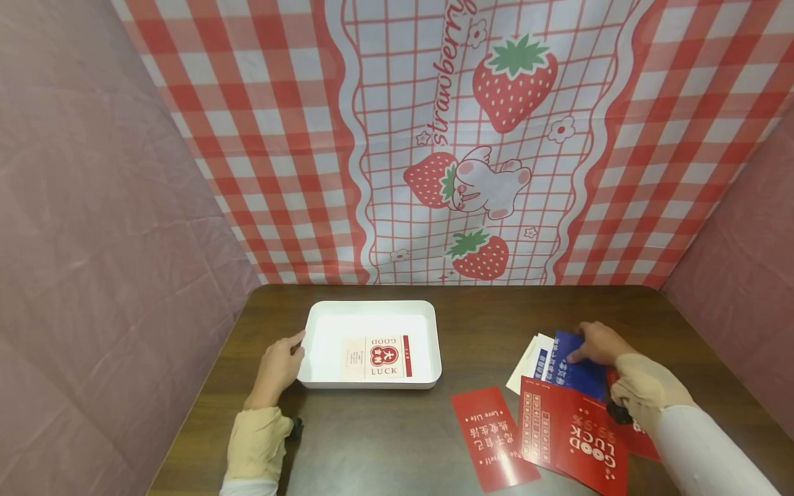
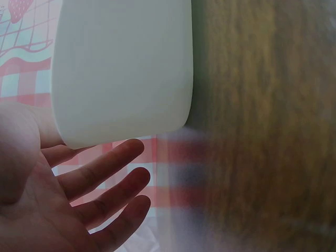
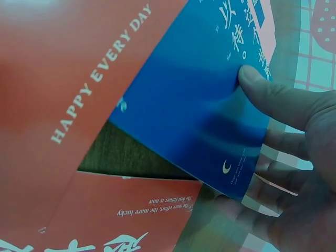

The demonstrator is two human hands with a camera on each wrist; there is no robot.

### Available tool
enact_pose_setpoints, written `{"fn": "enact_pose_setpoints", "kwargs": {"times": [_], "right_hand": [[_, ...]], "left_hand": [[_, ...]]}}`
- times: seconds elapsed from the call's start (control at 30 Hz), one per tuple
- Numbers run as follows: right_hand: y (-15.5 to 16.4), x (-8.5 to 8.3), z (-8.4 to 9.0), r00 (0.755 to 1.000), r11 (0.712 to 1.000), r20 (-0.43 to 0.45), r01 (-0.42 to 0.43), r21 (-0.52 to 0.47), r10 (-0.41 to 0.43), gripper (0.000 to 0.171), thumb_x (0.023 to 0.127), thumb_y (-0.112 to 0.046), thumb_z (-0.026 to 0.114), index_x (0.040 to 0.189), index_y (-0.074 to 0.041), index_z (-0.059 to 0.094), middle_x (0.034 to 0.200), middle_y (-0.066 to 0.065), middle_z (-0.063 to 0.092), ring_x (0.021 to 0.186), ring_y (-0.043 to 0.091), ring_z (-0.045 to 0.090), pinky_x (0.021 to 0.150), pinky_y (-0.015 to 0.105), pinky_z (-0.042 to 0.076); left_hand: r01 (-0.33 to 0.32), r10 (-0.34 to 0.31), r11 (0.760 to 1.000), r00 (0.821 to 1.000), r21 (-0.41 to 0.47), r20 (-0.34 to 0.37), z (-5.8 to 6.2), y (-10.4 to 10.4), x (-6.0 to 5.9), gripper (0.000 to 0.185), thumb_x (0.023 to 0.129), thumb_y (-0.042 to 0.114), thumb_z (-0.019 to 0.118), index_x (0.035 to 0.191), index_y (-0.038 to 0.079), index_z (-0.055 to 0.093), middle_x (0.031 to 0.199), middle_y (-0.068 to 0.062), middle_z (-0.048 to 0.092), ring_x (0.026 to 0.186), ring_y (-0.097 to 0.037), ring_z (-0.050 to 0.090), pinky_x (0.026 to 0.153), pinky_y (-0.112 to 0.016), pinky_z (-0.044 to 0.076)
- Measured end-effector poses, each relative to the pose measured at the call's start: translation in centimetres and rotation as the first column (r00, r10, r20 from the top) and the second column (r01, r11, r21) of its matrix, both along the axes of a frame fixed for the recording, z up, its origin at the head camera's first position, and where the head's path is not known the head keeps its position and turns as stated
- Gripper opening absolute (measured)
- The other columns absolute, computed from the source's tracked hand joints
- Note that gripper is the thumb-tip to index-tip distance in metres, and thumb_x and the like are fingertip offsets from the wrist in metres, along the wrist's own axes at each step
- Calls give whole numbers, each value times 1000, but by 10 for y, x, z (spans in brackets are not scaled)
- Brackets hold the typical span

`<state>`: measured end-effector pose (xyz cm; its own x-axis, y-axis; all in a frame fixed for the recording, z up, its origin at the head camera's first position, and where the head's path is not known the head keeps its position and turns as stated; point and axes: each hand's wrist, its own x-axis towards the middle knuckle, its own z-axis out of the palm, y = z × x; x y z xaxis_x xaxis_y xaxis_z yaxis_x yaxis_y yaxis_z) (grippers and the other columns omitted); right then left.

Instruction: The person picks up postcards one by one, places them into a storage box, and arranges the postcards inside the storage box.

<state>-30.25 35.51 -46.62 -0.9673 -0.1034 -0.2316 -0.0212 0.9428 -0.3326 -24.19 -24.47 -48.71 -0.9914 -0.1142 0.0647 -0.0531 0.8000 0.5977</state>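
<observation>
Left hand point(image 1: 278, 368) rests against the left short wall of the shallow white rectangular plastic tray point(image 1: 322, 313), fingertips at the rim. In the left wrist view the fingers point(image 2: 100, 173) lie nearly straight and spread just beside the tray's outer wall; nothing is gripped. The tray stands on the dark brown wooden surface point(image 1: 484, 310), left of centre, close to the back drape.

Inside the tray, one cream-and-red card printed "GOOD LUCK" point(image 1: 378, 358) lies flat toward the near wall.

Right hand point(image 1: 598, 342) is on the blue rectangular paper card with white lettering point(image 1: 579, 372), at the right side of the surface. In the right wrist view the thumb point(image 3: 273, 97) presses on the card's upper face while the other fingers point(image 3: 286, 173) sit below its edge, so the card is pinched between them and that edge stands clear of the wood.

The blue card partly overlaps a white card point(image 1: 527, 358) on its left and the large red card printed "GOOD LUCK" point(image 1: 573, 430) nearer the person. A separate long red card with white characters point(image 1: 493, 437) lies flat just left of the large red one, its right edge touching or slightly under it; which, I cannot tell. Both wrists carry beige wraps.

Behind the surface hangs a red-and-white checked cloth with strawberry print point(image 1: 471, 138); plain mauve cloth panels point(image 1: 93, 227) close off both sides.
</observation>
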Motion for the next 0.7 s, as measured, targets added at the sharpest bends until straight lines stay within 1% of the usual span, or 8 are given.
{"fn": "enact_pose_setpoints", "kwargs": {"times": [0.1,0.2,0.3,0.4,0.53,0.6,0.7], "right_hand": [[2,0,0,1000,1000,6,-2,-15,2,68,77,-21,80,120,23,48,109,40,57,89,43,61,84,58,53],[4,1,0,1000,999,-2,-12,-35,12,57,79,-15,76,115,22,51,101,36,60,79,34,62,72,47,58],[6,2,-1,999,998,-25,-26,-50,25,48,80,-11,72,111,20,54,95,32,62,72,26,62,60,36,56],[7,3,-1,999,998,-50,-24,-65,21,40,81,-8,68,109,18,55,91,29,63,65,21,61,54,32,53],[6,5,0,993,998,-116,-16,-65,9,32,83,-7,64,106,15,59,89,28,64,57,17,60,54,31,49],[5,4,2,990,997,-140,-10,-74,0,29,84,-5,63,104,15,60,89,29,64,59,18,60,55,32,49],[3,4,5,986,995,-164,4,-97,-20,26,85,-4,60,102,15,61,90,29,65,66,23,61,58,34,51]], "left_hand": [[0,0,1000,1000,2,-5,-1,0,0,43,93,11,49,135,2,55,136,-26,54,117,-43,58,93,-56,46],[-1,1,1000,1000,7,-9,-1,0,0,43,93,11,49,135,2,56,136,-26,55,116,-42,58,93,-56,47],[-2,2,1000,1000,12,-2,0,0,0,43,94,11,49,136,3,55,137,-26,55,118,-42,57,94,-56,47],[-3,3,1000,1000,12,3,0,1,1,43,94,11,49,136,3,55,137,-26,55,120,-43,57,94,-56,47],[-4,4,1000,1000,11,1,0,1,0,43,94,11,49,135,2,55,136,-26,55,122,-44,55,95,-57,46],[-4,4,1000,1000,10,0,0,1,0,43,94,11,49,135,2,55,136,-27,55,123,-45,54,97,-57,46],[-7,7,1000,1000,11,2,0,1,0,43,94,10,49,135,2,55,136,-27,55,125,-45,53,99,-58,45]]}}
